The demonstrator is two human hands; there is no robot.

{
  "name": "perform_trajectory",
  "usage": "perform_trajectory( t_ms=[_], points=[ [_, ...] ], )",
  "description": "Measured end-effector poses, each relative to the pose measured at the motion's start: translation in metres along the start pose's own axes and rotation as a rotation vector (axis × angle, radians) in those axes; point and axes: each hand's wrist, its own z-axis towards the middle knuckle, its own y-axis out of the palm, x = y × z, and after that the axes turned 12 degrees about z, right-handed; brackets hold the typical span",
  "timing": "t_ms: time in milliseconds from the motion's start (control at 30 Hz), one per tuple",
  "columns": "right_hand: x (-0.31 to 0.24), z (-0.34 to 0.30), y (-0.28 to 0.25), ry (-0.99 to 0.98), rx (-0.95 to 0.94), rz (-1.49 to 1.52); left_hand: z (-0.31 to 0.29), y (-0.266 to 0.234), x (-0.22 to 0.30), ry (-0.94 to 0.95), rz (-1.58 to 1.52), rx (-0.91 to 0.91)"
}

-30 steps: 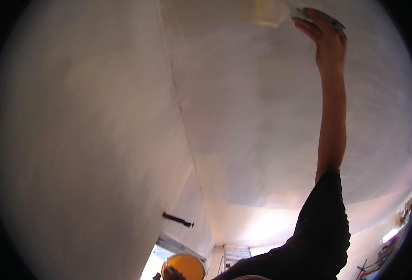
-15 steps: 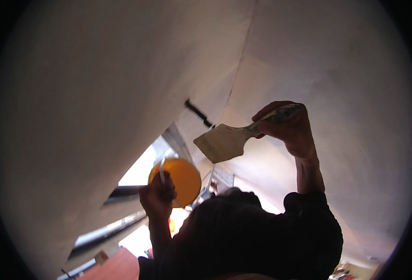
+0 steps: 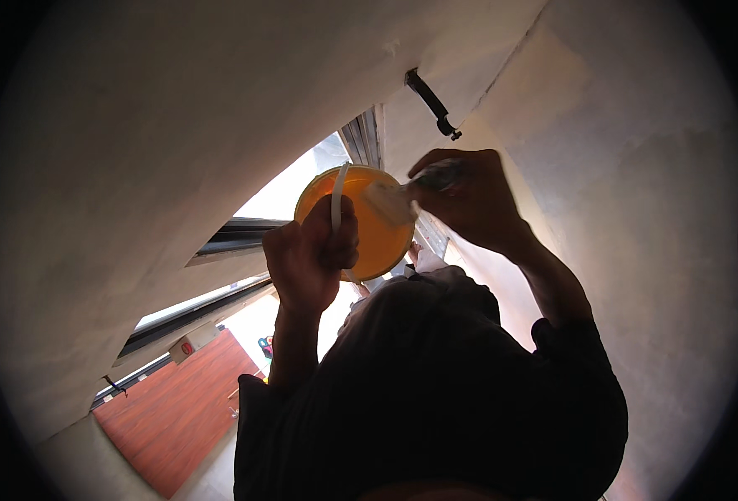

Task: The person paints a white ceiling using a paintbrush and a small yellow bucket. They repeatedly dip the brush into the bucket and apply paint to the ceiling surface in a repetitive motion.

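The left hand (image 3: pixel 309 255) grips the white handle (image 3: pixel 339 196) of an orange bucket (image 3: pixel 377 246); the right hand (image 3: pixel 473 200) holds a blurred brush (image 3: pixel 392 203) at its opening. A bright window (image 3: pixel 298 181) shows behind.

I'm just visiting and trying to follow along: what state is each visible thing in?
Yellow bucket: uncovered, contents unclear.
White handle: raised, gripped.
Brush: held, its head across the bucket's opening, wetness unclear.
Left fingers: closed around the handle.
Right fingers: closed on the brush.
Black bracket: mounted.
Window: bright, open or shut unclear.
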Motion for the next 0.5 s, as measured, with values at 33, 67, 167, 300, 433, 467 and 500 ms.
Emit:
perform_trajectory(
  t_ms=[33, 67, 167, 300, 433, 467, 500],
  points=[
    [0.009, 0.004, 0.006, -0.011, -0.038, -0.075, 0.001, 0.001, 0.000, 0.001, 0.025, 0.022],
    [0.018, 0.006, 0.013, -0.021, -0.077, -0.149, 0.002, 0.001, 0.000, -0.016, -0.007, 0.007],
    [0.044, 0.008, 0.037, -0.184, -0.041, -0.476, 0.004, -0.001, 0.002, -0.044, -0.037, -0.025],
    [0.069, 0.013, 0.048, -0.208, -0.122, -0.626, 0.006, 0.001, -0.001, -0.056, -0.014, -0.035],
    [0.085, 0.016, 0.048, -0.139, -0.212, -0.665, 0.006, -0.001, -0.004, -0.061, -0.078, -0.092],
    [0.086, 0.016, 0.049, -0.161, -0.218, -0.668, 0.006, 0.000, -0.004, -0.084, -0.108, -0.078],
    [0.086, 0.016, 0.049, -0.184, -0.223, -0.672, 0.006, 0.001, -0.003, -0.106, -0.138, -0.064]
  ],
)
